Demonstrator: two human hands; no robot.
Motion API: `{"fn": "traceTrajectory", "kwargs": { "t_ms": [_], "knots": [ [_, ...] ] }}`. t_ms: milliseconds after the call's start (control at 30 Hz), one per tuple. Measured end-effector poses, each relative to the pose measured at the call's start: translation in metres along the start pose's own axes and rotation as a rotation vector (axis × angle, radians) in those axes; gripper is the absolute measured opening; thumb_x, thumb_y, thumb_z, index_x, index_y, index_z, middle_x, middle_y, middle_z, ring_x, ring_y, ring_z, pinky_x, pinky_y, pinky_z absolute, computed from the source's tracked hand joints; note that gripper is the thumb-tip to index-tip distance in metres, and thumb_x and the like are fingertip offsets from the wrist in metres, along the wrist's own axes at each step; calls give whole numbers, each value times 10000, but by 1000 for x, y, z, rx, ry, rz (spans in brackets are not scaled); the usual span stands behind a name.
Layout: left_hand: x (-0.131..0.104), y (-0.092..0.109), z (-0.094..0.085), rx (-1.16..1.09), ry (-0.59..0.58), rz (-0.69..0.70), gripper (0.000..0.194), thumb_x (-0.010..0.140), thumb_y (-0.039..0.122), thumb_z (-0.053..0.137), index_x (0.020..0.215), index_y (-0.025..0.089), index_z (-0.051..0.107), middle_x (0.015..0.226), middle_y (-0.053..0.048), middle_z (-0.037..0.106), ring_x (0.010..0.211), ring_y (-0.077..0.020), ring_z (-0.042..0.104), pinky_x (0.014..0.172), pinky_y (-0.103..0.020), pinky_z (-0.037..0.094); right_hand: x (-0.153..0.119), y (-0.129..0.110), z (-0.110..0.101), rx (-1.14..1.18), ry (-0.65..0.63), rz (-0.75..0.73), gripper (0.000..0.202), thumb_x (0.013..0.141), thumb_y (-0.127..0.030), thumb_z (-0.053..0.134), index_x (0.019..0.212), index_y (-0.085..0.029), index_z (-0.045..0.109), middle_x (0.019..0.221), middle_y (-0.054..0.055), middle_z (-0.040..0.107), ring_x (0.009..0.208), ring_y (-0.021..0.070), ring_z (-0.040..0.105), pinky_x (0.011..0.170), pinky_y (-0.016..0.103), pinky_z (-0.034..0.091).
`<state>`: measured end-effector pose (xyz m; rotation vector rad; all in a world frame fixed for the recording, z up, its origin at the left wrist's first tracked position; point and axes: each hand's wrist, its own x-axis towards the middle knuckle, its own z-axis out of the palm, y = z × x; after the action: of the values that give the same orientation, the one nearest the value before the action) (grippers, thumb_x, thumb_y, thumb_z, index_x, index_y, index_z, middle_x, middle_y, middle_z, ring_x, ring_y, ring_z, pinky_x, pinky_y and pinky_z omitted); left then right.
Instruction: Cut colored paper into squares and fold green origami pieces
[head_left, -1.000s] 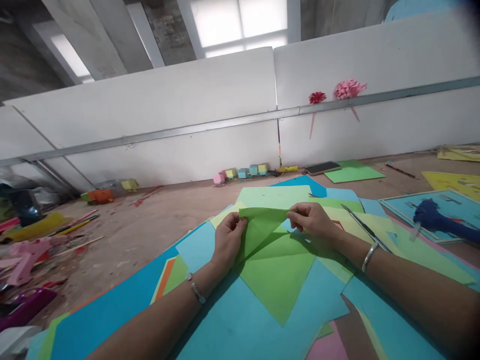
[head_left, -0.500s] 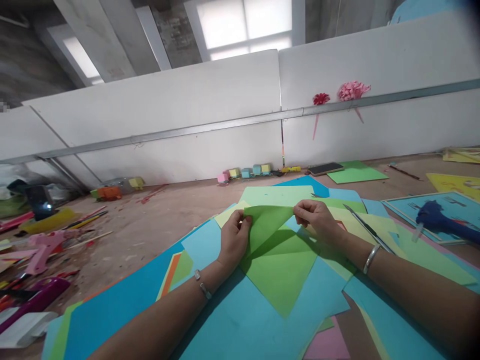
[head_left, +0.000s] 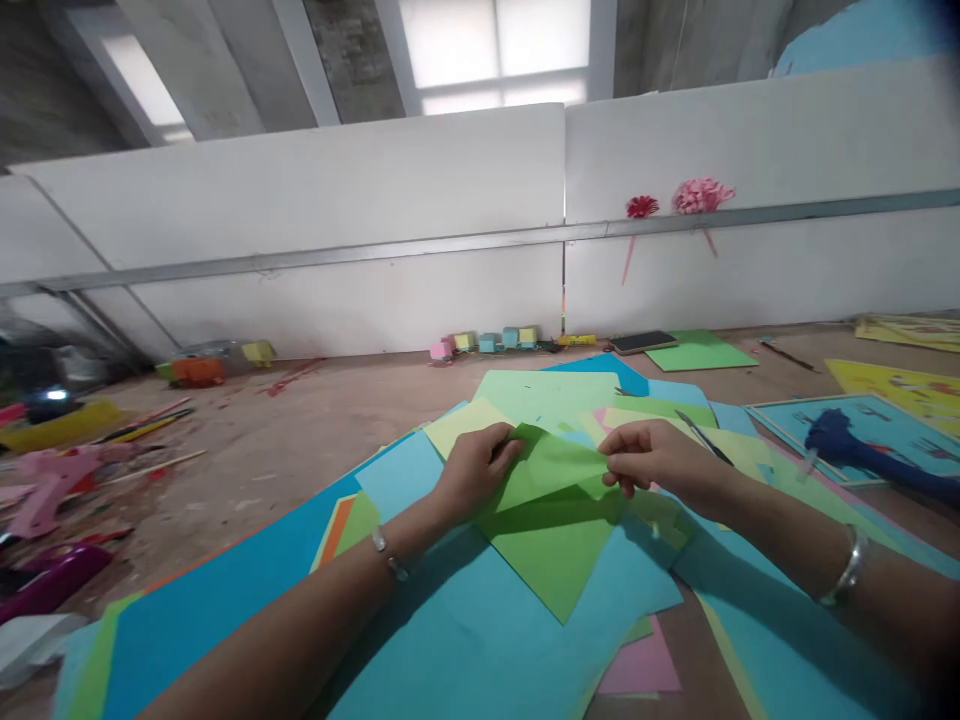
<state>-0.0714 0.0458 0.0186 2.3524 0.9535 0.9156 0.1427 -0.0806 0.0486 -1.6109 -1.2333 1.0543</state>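
Note:
A sheet of green paper (head_left: 559, 540) is between my hands, its upper part folded over and raised, its lower corner pointing toward me over light-blue paper (head_left: 480, 640). My left hand (head_left: 478, 462) pinches the upper left corner of the green sheet between thumb and fingers. At the sheet's right edge, my right hand (head_left: 649, 458) has its thumb and fingers closed on the paper. Beyond the right hand, scissors (head_left: 703, 437) lie on layered pale-green and yellow sheets, partly hidden by that hand.
At left lie a pink glue gun (head_left: 56, 480), a purple tool (head_left: 56, 580) and pencils (head_left: 146, 425). A dark blue tool (head_left: 847, 440) rests on a blue picture board (head_left: 892, 420) at right. Small paper blocks (head_left: 487, 342) and a phone (head_left: 643, 342) line the white wall (head_left: 337, 200).
My right hand has moved slightly right and down along the green sheet's edge. The raised fold now sits lower and flatter. My left hand still pinches the corner.

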Motion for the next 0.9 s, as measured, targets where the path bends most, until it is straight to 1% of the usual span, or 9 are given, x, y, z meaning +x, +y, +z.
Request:
{"fn": "traceTrajectory", "kwargs": {
  "t_ms": [133,300,333,400,500,567,733,800,900],
  "knots": [
    [7,15,-16,145,-86,123,155,813,278,600,679,203,589,512,51,461,494,-137,391,524,-261,229,-25,10,7,83,-7,107,139,650,-189,642,782,-160,613,664,42,724,488,99,591,463,207,365],
    [-8,44,-18,263,391,495,168,889,329,620,803,190,659,742,-43,669,657,-173,569,627,-276,387,-34,17,10,258,175,89,132,634,-171,649,749,-168,584,673,50,730,461,85,564,445,202,350],
    [-14,51,-15,218,409,584,192,885,334,632,766,185,659,733,-52,670,673,-175,580,641,-275,407,-34,17,10,298,212,73,131,630,-170,649,740,-169,577,669,50,729,465,83,562,446,200,349],
    [-27,66,-6,87,167,633,233,872,337,655,690,191,660,630,-19,635,575,-140,544,561,-243,387,-34,17,12,377,269,34,135,634,-182,656,740,-169,573,674,45,727,469,76,556,456,198,360],
    [-38,79,11,-281,-272,199,246,828,425,670,795,189,733,672,-25,670,533,-126,539,490,-224,388,-35,17,17,481,289,-36,167,645,-202,671,784,-165,586,672,18,717,463,70,551,475,201,389],
    [-36,81,22,-552,-392,-153,368,767,516,693,871,168,756,706,-41,679,510,-116,513,455,-217,388,-36,16,20,495,292,-54,165,658,-184,656,805,-164,584,629,-6,694,451,70,552,457,191,371],
    [-25,82,43,-907,-319,-677,420,661,477,819,518,113,668,499,-20,555,456,-73,455,432,-165,400,-43,19,26,411,249,-38,144,700,-95,576,816,-181,560,637,-26,686,423,62,555,433,173,365],
    [-24,86,48,-1019,-288,-820,315,769,351,774,583,108,699,464,-1,538,410,-55,431,408,-140,400,-49,23,26,314,171,-42,118,722,-99,568,798,-188,560,651,-27,680,443,75,571,442,181,388],
    [-28,92,51,-1160,-201,-936,119,883,126,637,831,121,744,628,-28,677,400,-46,501,382,-113,431,-66,28,17,-39,120,-182,64,772,-148,585,719,-184,588,646,-15,661,535,104,595,524,209,421]
  ]
}}
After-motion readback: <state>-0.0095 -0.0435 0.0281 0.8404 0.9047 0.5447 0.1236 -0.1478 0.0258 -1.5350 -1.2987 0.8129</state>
